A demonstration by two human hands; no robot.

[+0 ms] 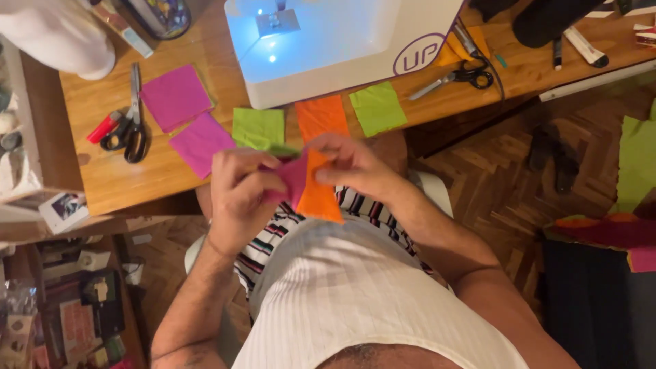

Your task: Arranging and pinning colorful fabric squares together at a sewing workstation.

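Observation:
Above my lap, my left hand (240, 195) and my right hand (348, 166) together pinch a joined piece of cloth, a magenta square (295, 179) against an orange square (321, 195). A bit of green cloth (281, 149) shows just above my left fingers. The piece hangs at the front edge of the wooden table (137, 181). On the table lie two magenta squares (175, 97), a green square (257, 127), an orange square (321, 116) and another green square (378, 108), all in front of the white sewing machine (328, 48) with its lamp lit.
Black-handled scissors (133, 130) and a red marker (102, 128) lie on the table's left. A second pair of scissors (461, 77) lies right of the machine. More coloured cloth (632, 205) lies on the parquet floor at right. Cluttered shelves stand at lower left.

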